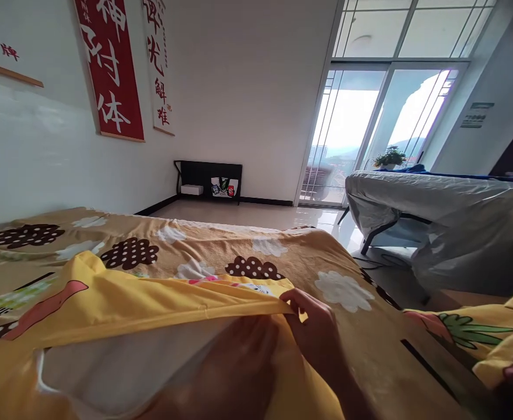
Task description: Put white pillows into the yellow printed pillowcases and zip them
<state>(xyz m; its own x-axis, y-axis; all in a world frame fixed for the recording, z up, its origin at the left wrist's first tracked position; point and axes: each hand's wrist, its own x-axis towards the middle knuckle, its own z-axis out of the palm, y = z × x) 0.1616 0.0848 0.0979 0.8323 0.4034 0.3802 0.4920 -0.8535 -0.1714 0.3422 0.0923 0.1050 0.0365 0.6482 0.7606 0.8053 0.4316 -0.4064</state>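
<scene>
A yellow printed cover [120, 303] lies bunched on the bed in front of me, its white inside showing at the opening. My right hand [315, 329] pinches the cover's upper edge, fingers closed on the cloth. My left hand [225, 373] is a blurred shape very close to the camera, at or inside the opening, and its fingers cannot be made out. More yellow cloth with a green and pink print [479, 335] hangs at the lower right.
The bed carries a tan sheet [283, 245] with brown and white cloud shapes. A wall with red and white banners [112, 70] runs along the left. A grey-covered piece of furniture [435, 204] stands to the right, with a glass balcony door [348, 134] behind it.
</scene>
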